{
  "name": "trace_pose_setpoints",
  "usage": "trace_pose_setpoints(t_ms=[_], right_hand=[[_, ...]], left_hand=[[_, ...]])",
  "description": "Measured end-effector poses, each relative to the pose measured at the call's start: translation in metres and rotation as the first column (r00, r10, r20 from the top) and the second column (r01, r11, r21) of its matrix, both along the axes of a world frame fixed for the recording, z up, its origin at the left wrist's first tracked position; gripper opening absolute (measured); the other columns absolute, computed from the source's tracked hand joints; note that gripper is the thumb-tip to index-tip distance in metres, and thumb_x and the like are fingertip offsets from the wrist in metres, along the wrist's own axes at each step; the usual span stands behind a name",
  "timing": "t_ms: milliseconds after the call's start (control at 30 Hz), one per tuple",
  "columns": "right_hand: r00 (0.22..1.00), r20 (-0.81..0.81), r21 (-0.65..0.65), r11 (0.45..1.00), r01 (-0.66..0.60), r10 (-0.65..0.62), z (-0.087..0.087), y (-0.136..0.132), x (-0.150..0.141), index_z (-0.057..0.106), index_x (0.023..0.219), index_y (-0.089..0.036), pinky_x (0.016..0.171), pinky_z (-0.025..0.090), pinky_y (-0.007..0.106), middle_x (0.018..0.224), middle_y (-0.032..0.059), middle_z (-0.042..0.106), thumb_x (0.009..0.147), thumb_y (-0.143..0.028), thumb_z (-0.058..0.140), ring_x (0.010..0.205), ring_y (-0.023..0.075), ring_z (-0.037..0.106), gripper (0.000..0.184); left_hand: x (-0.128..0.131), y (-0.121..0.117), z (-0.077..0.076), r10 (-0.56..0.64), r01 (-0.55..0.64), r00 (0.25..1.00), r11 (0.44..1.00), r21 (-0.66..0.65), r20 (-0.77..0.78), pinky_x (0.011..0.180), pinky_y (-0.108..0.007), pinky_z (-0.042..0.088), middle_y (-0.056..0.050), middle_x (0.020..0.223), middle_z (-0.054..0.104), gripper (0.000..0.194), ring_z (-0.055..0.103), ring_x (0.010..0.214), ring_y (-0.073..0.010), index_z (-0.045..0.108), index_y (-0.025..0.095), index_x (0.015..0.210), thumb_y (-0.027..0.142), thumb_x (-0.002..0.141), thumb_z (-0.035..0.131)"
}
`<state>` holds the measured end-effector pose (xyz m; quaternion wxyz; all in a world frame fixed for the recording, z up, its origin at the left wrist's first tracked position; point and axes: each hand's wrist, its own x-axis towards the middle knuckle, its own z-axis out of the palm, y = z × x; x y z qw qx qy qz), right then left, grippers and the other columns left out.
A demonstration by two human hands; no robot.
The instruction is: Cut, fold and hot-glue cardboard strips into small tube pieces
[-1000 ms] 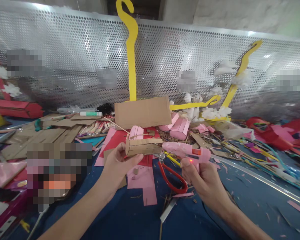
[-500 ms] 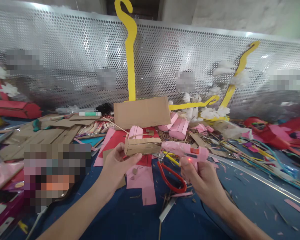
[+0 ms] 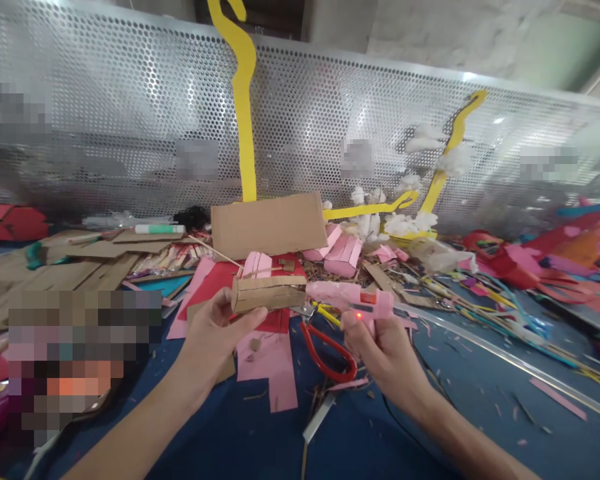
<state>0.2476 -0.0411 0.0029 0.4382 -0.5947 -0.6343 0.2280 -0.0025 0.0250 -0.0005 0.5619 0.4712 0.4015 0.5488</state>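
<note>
My left hand (image 3: pixel 220 327) is closed on the left end of a small brown cardboard box (image 3: pixel 267 297), thumb along its lower edge. A pink glue gun (image 3: pixel 350 297) with a lit red light sits in my closed right hand (image 3: pixel 380 340). Its nozzle points left at the right end of the cardboard box; whether they touch I cannot tell. Below the gun lie scissors with red handles (image 3: pixel 325 357). Pink paper (image 3: pixel 280 387) and red paper (image 3: pixel 193 297) are spread under and behind the cardboard box.
A larger cardboard piece (image 3: pixel 270 227) stands behind, with a tall yellow hook-shaped strip (image 3: pixel 245 127) rising from it. Pink paper boxes (image 3: pixel 343 253) and white fluffy tufts (image 3: pixel 370 223) are to its right. Flat cardboard (image 3: pixel 85 287) lies left, a metal strip (image 3: pixel 505 353) right. A perforated metal panel (image 3: pixel 305 120) closes the back.
The whole view has shifted, so everything appears further left. My hands keep the same hold on the cardboard box and glue gun, with nearly the same spacing between them.
</note>
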Motion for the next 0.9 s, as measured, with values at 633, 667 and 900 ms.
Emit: trace_pose_setpoints(t_ms=[633, 667, 900], right_hand=[[0.997, -0.067, -0.009, 0.999, -0.046, 0.045, -0.0024, -0.0006, -0.0017, 0.033, 0.060, -0.024, 0.048, 0.020, 0.028, 0.054, -0.0064, 0.028, 0.103, -0.067, 0.044, 0.051, 0.0099, 0.023, 0.061], [0.996, -0.072, -0.009, 0.999, -0.051, 0.050, -0.0026, -0.0005, -0.0016, 0.033, 0.060, -0.024, 0.048, 0.020, 0.028, 0.054, -0.0064, 0.028, 0.103, -0.066, 0.044, 0.051, 0.0099, 0.023, 0.061], [0.996, -0.067, -0.011, 0.998, -0.054, 0.053, -0.0007, -0.0004, -0.0016, 0.033, 0.061, -0.024, 0.050, 0.020, 0.029, 0.056, -0.0062, 0.029, 0.103, -0.064, 0.044, 0.052, 0.0099, 0.025, 0.060]], left_hand=[[-0.0003, 0.0052, -0.0036, 0.025, -0.025, 1.000, 0.999, -0.023, -0.019, 0.106, -0.045, 0.052, -0.012, 0.112, 0.079, 0.055, 0.071, 0.115, -0.0317, 0.070, 0.017, 0.106, 0.038, 0.062, 0.096], [-0.0007, 0.0052, -0.0035, 0.023, -0.023, 1.000, 0.999, -0.022, -0.022, 0.106, -0.045, 0.052, -0.011, 0.111, 0.079, 0.054, 0.071, 0.115, -0.0316, 0.070, 0.017, 0.105, 0.038, 0.062, 0.096], [0.0015, 0.0040, 0.0011, 0.046, -0.046, 0.999, 0.999, -0.003, 0.023, 0.102, -0.045, 0.056, -0.009, 0.104, 0.080, 0.045, 0.073, 0.112, -0.0318, 0.071, 0.018, 0.095, 0.032, 0.061, 0.096]])
